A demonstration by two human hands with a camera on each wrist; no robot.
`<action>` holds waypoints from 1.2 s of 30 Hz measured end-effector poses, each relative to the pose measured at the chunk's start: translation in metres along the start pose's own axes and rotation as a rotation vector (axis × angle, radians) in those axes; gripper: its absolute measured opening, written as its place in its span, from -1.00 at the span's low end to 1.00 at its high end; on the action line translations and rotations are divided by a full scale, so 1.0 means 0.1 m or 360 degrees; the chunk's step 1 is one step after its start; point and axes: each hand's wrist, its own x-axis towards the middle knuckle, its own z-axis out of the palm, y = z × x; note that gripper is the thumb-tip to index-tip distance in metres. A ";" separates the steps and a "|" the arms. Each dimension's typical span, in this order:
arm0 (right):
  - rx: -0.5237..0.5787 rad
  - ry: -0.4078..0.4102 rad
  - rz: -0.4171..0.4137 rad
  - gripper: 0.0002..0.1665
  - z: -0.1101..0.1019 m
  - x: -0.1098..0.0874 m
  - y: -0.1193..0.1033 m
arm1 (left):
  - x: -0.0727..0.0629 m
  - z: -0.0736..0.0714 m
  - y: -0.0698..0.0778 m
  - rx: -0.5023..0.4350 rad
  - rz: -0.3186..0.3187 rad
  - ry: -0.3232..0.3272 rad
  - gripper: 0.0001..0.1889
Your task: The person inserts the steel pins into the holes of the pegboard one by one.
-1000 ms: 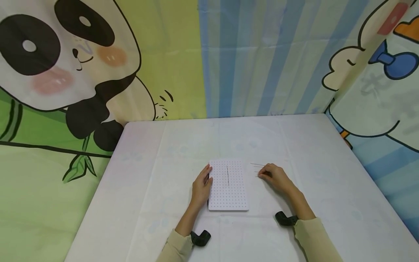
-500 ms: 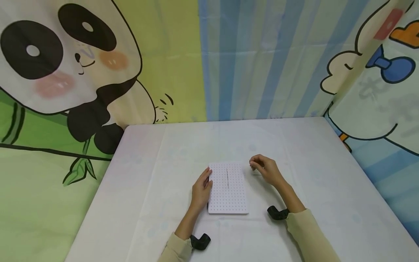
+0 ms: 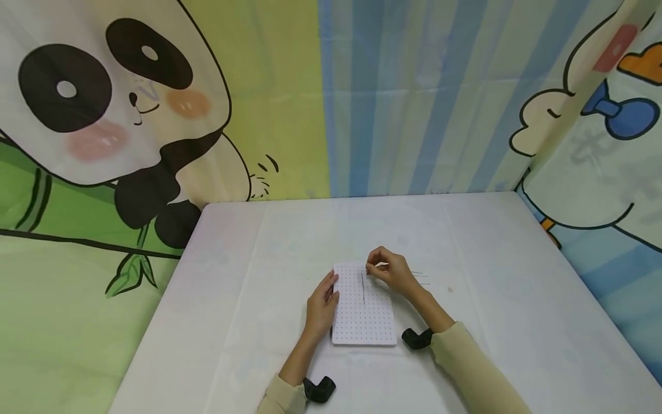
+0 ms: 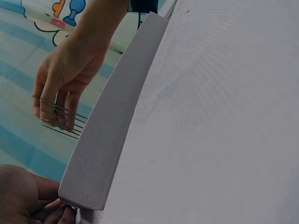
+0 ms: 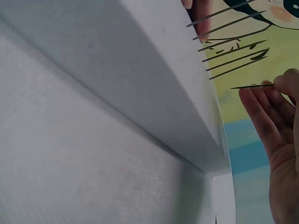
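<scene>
A white pegboard (image 3: 364, 322) with rows of small holes lies on the table. Along its left edge my left hand (image 3: 320, 307) grips it with the fingers and thumb; that hand (image 4: 23, 196) shows at the board's corner in the left wrist view. My right hand (image 3: 390, 270) is over the board's upper right part, pinching a thin dark pin (image 5: 252, 86) between thumb and fingers. Several similar upright pins (image 5: 233, 42) stand in a row in the board, apart from the pinched one. The lower end of the pinched pin looks free of the board in the right wrist view.
Loose thin pins (image 3: 421, 276) lie on the white-covered table (image 3: 248, 322), just right of the board and partly behind my right hand. Cartoon-printed curtains (image 3: 258, 86) hang behind and beside the table. A black wrist camera (image 3: 416, 339) sits on each forearm.
My right hand has picked up a pin from the loose ones on the right and moved left with it to the board. The left hand has stayed on the board's edge.
</scene>
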 end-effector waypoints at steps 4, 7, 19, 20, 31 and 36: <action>-0.0049 -0.0039 -0.0056 -0.85 0.05 -0.01 0.00 | -0.03 -0.02 0.16 0.0003 0.0027 -0.0001 -0.57; -0.0067 -0.0055 -0.0071 -0.86 0.07 -0.01 -0.01 | -0.04 -0.03 0.29 -0.0008 0.0023 0.0001 -0.58; -0.0191 -0.0009 -0.0158 -0.82 0.20 -0.04 0.43 | 0.00 0.01 -0.02 0.0029 -0.0023 0.0007 -0.56; -0.0189 -0.0011 -0.0162 -0.82 0.20 -0.04 0.44 | 0.00 0.01 -0.02 0.0024 -0.0017 0.0007 -0.56; -0.0207 -0.0109 -0.0180 -0.86 0.17 0.00 0.44 | 0.02 0.01 -0.04 -0.0005 0.0041 0.0022 -0.57; -0.0220 -0.0150 -0.0180 -0.85 0.16 -0.01 0.46 | 0.02 0.01 -0.04 0.0043 0.0024 0.0024 -0.57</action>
